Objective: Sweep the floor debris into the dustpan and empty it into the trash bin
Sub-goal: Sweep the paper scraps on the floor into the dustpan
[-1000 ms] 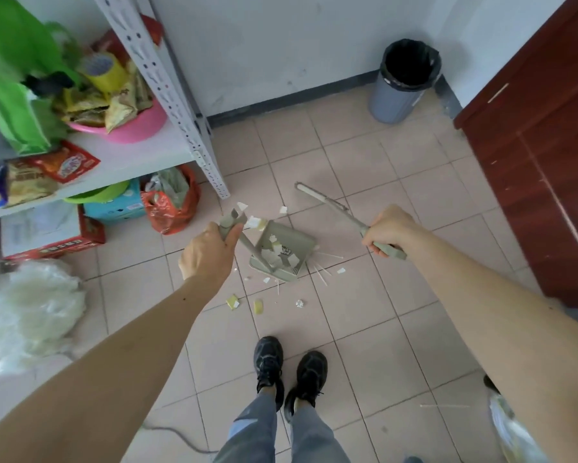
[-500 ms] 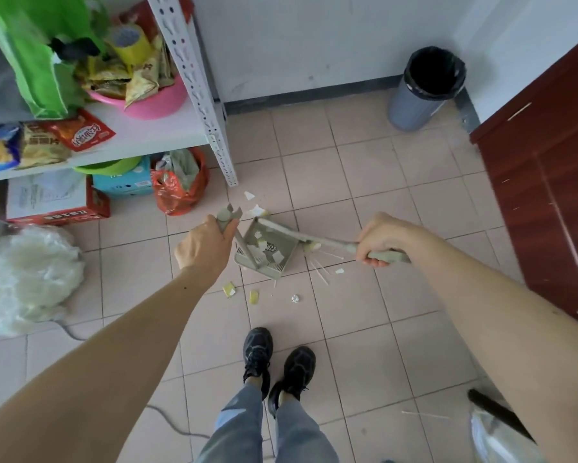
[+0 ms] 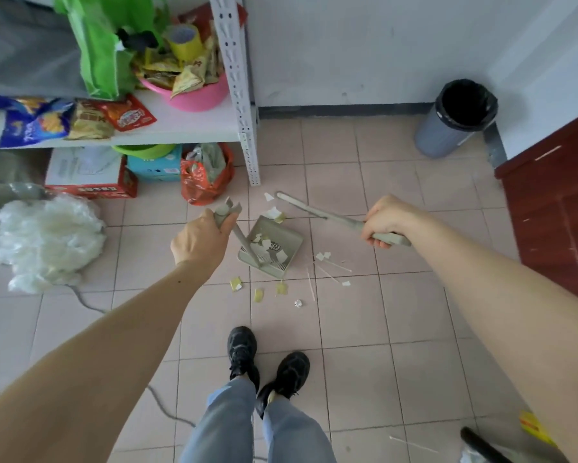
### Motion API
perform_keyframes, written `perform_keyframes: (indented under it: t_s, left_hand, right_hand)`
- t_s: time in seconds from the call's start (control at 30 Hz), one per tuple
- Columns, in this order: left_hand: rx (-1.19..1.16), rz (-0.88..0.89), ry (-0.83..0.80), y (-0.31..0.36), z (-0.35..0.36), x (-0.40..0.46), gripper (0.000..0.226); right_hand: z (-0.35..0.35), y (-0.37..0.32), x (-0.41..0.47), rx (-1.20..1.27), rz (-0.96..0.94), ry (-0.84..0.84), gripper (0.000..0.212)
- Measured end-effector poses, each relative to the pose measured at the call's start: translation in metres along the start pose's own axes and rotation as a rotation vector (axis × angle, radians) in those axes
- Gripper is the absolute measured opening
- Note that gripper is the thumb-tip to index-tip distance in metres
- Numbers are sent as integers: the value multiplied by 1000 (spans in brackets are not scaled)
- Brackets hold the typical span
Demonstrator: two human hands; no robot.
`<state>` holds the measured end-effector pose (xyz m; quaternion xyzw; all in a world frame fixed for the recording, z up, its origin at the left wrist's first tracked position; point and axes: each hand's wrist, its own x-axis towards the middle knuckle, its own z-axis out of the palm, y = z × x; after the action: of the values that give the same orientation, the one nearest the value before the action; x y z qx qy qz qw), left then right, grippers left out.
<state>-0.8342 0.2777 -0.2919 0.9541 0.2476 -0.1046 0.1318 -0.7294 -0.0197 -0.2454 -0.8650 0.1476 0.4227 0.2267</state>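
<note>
A grey-green dustpan (image 3: 289, 240) stands on the tiled floor with several paper scraps inside. My left hand (image 3: 200, 240) grips the top of its upright handle. My right hand (image 3: 384, 220) grips the handle of a matching broom (image 3: 317, 210), whose far end points up-left beyond the pan. Yellow and white paper scraps (image 3: 259, 294), a foil ball (image 3: 298, 303) and thin sticks (image 3: 329, 272) lie around the pan's front and right side. The grey trash bin (image 3: 456, 120) with a black liner stands by the far wall.
A white metal shelf (image 3: 244, 95) with snack packets and a pink bowl stands at left; boxes and an orange bag (image 3: 204, 177) sit under it. White plastic wrap (image 3: 43, 238) lies left. A red-brown door (image 3: 561, 208) is at right. A cable (image 3: 160, 407) crosses the floor.
The broom has swung away from the dustpan, back up and to the right. The dustpan and my left hand stay in place. The camera has tilted slightly.
</note>
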Motion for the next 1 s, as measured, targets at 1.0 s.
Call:
perform_keyframes:
  t_s: [1.0]
  left_hand:
    - [23, 129, -38, -76, -14, 41, 58]
  right_hand:
    - [38, -27, -39, 17, 41, -100, 41]
